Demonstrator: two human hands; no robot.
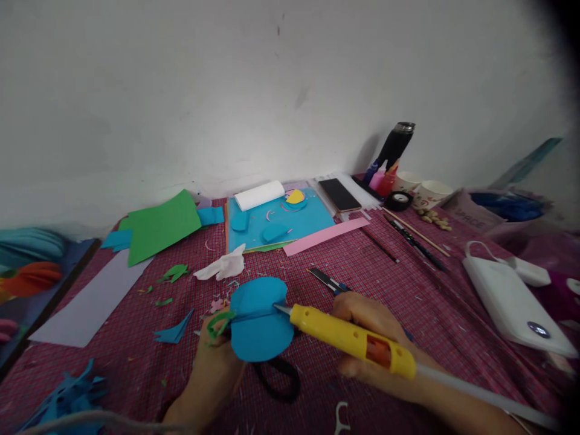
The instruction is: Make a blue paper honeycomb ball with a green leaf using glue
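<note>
My left hand [212,362] is closed on a blue paper cutout [260,344] with two rounded lobes and a crease across its middle. A green paper curl [219,326] shows at the cutout's left edge, by my fingers. In my right hand [371,320] is a yellow hot glue gun [344,335], with a translucent glue stick [480,389] running out of its back. The gun's metal nozzle points left and meets the cutout near the right end of the crease. Whether glue is coming out cannot be made out. Under the cutout lies a dark loop [278,380].
Behind my hands lie a utility knife [328,279], crumpled tissue [222,266] and a pink paper strip [326,235]. Green paper [163,226] and blue scraps [67,396] are left. A phone [339,195], paper cups [432,193] and a white power bank [516,308] stand or lie right.
</note>
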